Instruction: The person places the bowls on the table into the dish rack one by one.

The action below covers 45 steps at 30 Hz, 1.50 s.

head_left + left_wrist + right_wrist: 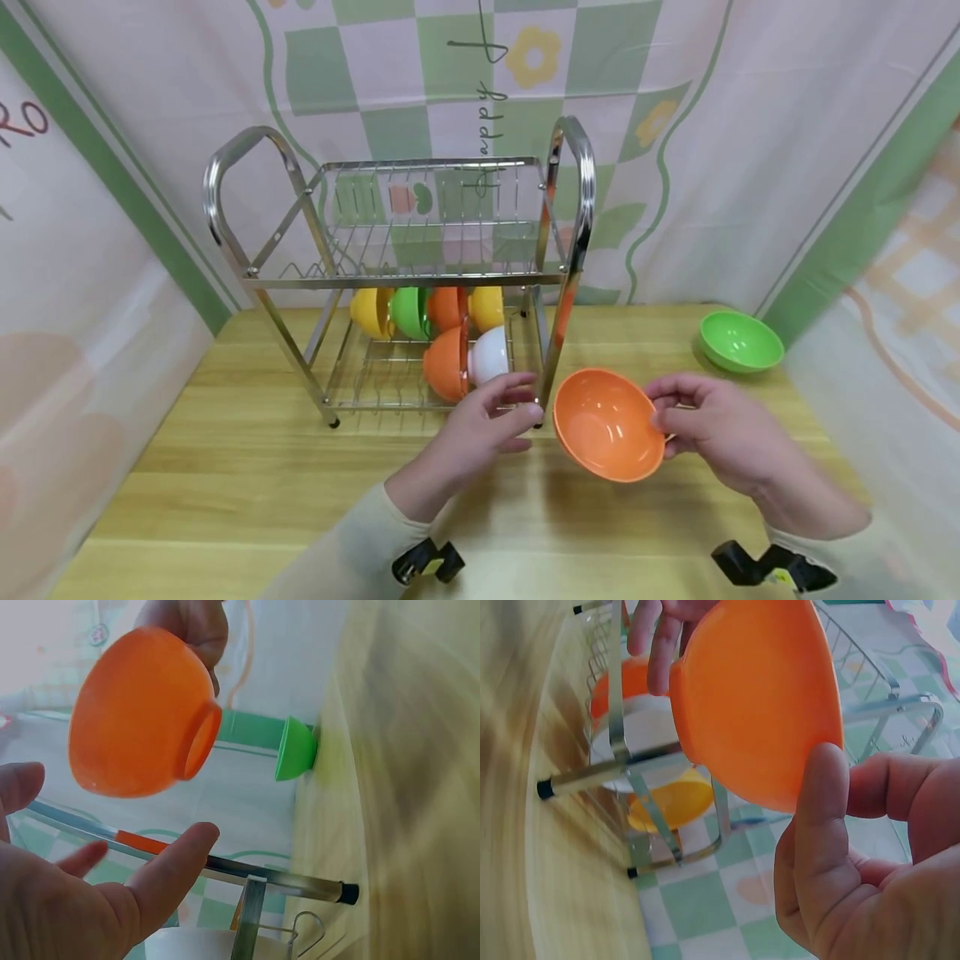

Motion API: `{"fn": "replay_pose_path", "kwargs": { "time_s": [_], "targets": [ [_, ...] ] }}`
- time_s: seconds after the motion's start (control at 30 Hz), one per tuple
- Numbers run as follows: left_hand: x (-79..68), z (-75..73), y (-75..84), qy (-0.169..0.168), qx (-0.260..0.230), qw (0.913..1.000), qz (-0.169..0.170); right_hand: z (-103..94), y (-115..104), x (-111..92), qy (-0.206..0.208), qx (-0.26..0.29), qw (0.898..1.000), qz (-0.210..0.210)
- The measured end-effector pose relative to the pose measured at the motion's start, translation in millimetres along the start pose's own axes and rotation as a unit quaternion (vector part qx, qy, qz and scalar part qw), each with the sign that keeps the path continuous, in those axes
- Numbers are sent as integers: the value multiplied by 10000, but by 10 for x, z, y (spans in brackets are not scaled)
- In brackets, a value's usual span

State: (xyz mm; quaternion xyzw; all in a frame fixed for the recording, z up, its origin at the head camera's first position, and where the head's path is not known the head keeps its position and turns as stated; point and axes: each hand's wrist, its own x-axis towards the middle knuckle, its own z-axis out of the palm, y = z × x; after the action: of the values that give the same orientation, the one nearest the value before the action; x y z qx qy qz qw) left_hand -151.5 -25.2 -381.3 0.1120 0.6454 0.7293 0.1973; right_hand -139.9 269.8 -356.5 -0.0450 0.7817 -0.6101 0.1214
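Note:
An orange bowl point(606, 427) is held in the air by my right hand point(712, 425), which pinches its rim between thumb and fingers. In the head view the bowl's inside faces up toward me, and in the left wrist view its foot ring shows. My left hand point(487, 429) is held out to the left of the bowl, fingers apart and holding nothing, in front of the metal dish rack point(408, 282). On the rack's lower tier several bowls stand on edge: a front orange bowl point(446, 364), a white bowl point(490, 356), and yellow, green and orange ones behind.
A green bowl point(741, 342) rests upright on the wooden table point(247, 500) at the back right. The rack's upper wire tier point(442, 221) holds nothing. A patterned cloth point(637, 83) hangs behind, and more cloth borders both sides.

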Motion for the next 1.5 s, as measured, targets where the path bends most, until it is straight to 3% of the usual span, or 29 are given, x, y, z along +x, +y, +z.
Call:
{"fn": "replay_pose_path", "kwargs": {
  "time_s": [0.13,0.33,0.83,1.27,1.5],
  "targets": [
    [-56,-36,-18,-182,-499,9985,-113,86,-13,-7,-51,44,10000,-48],
    [-102,-62,-48,-151,-989,9949,-162,177,-24,-10,-144,136,9998,-78],
    [-188,-127,-121,-133,-1759,9840,-254,469,-87,30,-111,350,9993,5],
    [-255,-190,-143,-320,-1930,9806,-149,560,-85,27,-67,444,9988,195],
    [-263,-195,-155,-225,-1986,9797,-147,584,-75,15,-65,528,9985,119]
  ]
}}
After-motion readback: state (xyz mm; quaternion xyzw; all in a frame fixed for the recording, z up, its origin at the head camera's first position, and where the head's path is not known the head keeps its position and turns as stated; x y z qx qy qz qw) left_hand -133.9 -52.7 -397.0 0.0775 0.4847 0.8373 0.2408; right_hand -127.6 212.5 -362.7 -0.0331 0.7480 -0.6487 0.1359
